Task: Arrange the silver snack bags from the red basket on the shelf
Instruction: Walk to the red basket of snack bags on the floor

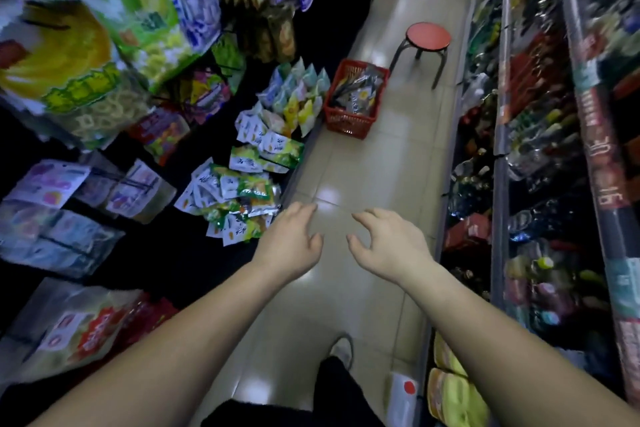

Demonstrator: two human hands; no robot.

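Dark trousers and a pale shoe (pixel 343 350) sit at the bottom of the view, on the tiled floor (pixel 363 166) of a narrow shop aisle. Both bare forearms reach forward over that floor. Each hand holds nothing: the left hand (pixel 291 243) hangs palm down with its fingers loosely bent, and the right hand (pixel 384 243) matches it, fingers spread and slightly clawed, thumb apart. They hover near each other without touching.

Just left of the left hand, a low shelf (pixel 166 246) carries white-and-green snack bags (pixel 242 191) in loose, overlapping heaps. Further along the same shelf, pastel packets (pixel 301 94) stand in tidier rows.

Beyond them, on the floor right beside the shelf edge, stands the red basket (pixel 348 123). The silver snack bags (pixel 360 94) lie inside it, leaning on one another. Their long axes seem to run along the basket's length, up the aisle and away from the person; blur hides which end is the top.

My reading is that the fetching step is in hand: both hands are free and the basket is well apart from them. The next move calls for stepping up the aisle, bending low and taking a bag by an edge, then turning it face out for the shelf.

Past the basket stands a red-topped stool (pixel 428 36). Stocked shelving (pixel 540 149) lines the right side.
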